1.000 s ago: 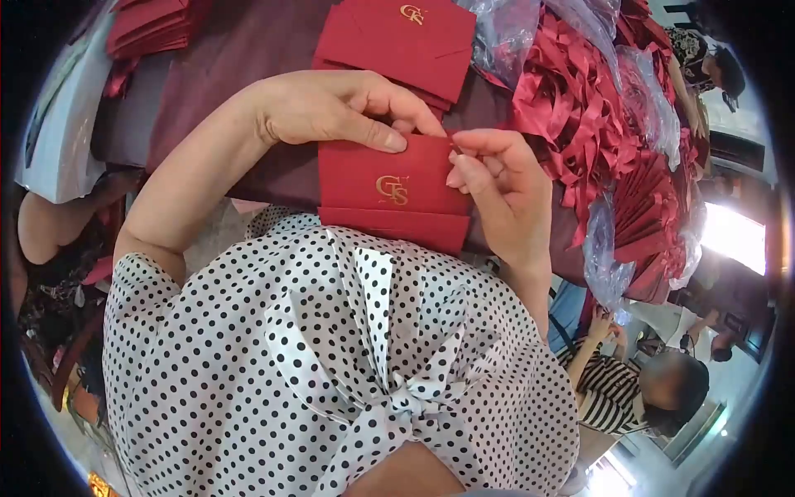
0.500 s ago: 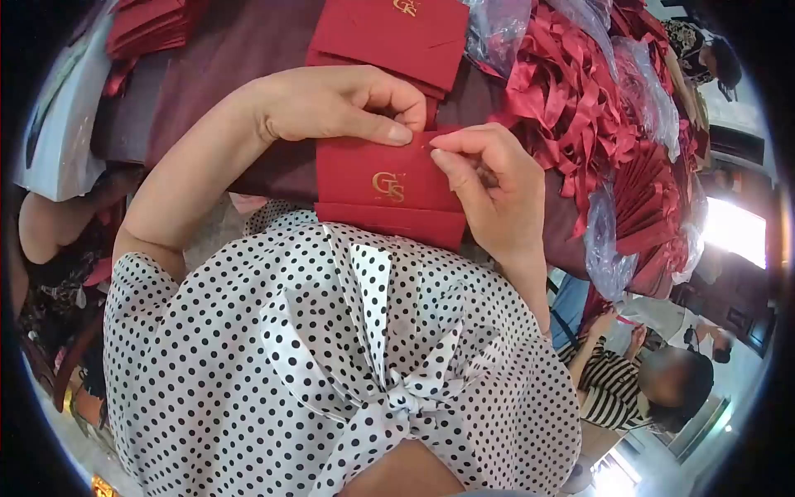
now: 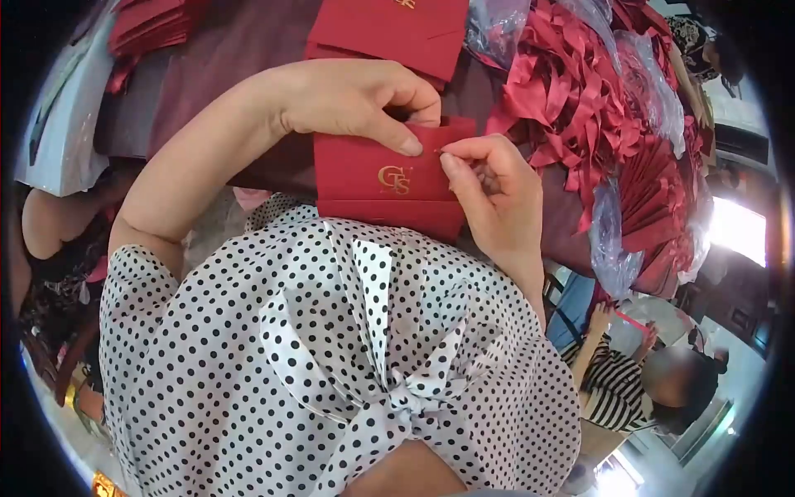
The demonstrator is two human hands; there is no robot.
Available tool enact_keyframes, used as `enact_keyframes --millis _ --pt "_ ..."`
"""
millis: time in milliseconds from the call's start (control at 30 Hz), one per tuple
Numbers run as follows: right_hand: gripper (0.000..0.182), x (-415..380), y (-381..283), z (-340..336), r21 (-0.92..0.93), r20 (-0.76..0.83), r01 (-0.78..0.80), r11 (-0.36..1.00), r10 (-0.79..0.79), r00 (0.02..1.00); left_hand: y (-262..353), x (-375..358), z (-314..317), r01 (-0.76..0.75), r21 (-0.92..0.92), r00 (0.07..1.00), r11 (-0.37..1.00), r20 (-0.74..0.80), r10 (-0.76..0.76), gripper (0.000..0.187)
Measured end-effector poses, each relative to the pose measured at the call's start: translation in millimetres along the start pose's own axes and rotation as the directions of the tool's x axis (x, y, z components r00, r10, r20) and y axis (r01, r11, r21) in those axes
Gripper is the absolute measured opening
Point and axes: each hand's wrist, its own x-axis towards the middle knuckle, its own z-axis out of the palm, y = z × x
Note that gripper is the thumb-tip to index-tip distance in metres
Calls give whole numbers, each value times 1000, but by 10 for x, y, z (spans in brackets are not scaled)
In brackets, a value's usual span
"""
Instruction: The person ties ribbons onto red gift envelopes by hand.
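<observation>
A red folded card pouch point(image 3: 356, 176) with a gold monogram lies at the table's near edge, against the dotted shirt. My left hand point(image 3: 356, 101) grips its upper edge, thumb on the front and fingers curled behind. At the pouch's upper right, my right hand point(image 3: 497, 178) pinches thumb and forefinger together beside a small hole; whatever sits between the fingertips is too small to make out. Just beyond my left hand rests a stack of similar red pouches point(image 3: 389, 33).
Red ribbons point(image 3: 563, 99) and clear plastic bags point(image 3: 613, 240) heap at the right, near fanned red pouches point(image 3: 654, 207). More red pouches point(image 3: 153, 29) lie upper left, by a white box point(image 3: 70, 124). A person in stripes point(image 3: 617, 385) sits lower right; another person's arm point(image 3: 50, 224) shows left.
Both hands have shifted slightly to the right, and the pouch's upper right part is raised a little more. The striped person's hands have moved.
</observation>
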Motion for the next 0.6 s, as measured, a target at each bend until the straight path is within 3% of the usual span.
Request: enact_keyframes --millis 200,467,600 --pt "7 -66 21 0 120 -25 -54 991 58 998 -92 39 -32 22 -278 994 960 112 9 25" --pt "8 -42 64 -19 -36 -35 58 998 -59 998 -81 82 23 54 -378 996 924 80 -25 21" --pt "9 -39 67 -9 -1 -34 57 998 -57 998 -84 71 4 67 -357 995 932 89 -37 19"
